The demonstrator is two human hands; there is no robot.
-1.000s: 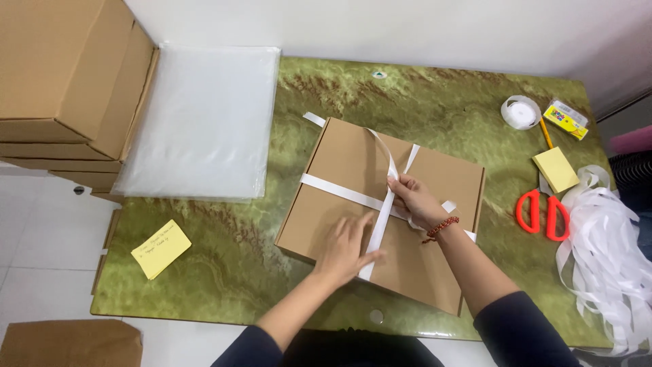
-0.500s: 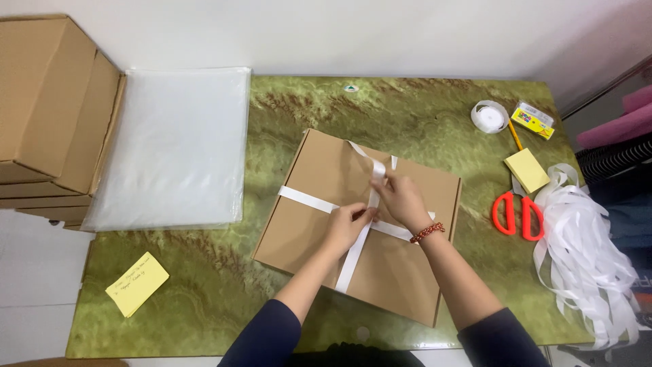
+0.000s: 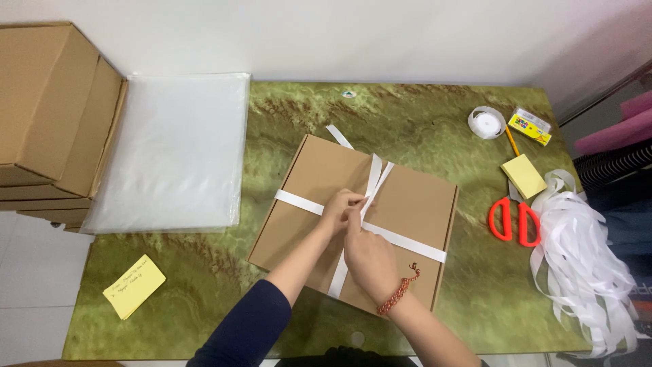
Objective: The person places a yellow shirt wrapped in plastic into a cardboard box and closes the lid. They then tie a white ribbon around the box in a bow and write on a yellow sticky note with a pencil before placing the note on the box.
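The table [image 3: 435,115] under me has a green, marble-like top and it fills most of my view. On its far left part lies a big sheet of clear plastic [image 3: 173,149], and left of that, beside the table, stands a stack of brown cardboard boxes [image 3: 47,115]. In the middle of the table lies the flat cardboard box [image 3: 414,197], turned a little, so its corners point near and far. A white ribbon [image 3: 299,202] goes across the box from left to right, and another strand goes from far to near, so they cross in the middle of the lid.

On the right edge of the table hangs a large bundle of white ribbon strips [image 3: 584,272]. Just left of it lie the red-handled scissors [image 3: 514,221]. Farther away there is a yellow pad of notes [image 3: 523,176], a small roll of white tape [image 3: 486,122] and a little yellow packet [image 3: 530,126]. On the near left corner lies one yellow note [image 3: 134,286].

My left hand [image 3: 339,209] is at the crossing of the ribbon, fingers narrow, pinching the ribbon there. My right hand [image 3: 370,255] is just beside it, touching the lid, with fingers closed on the ribbon too. A bead bracelet [image 3: 399,291] sits on my right wrist. Two ribbon ends rise from my fingers toward the far side.
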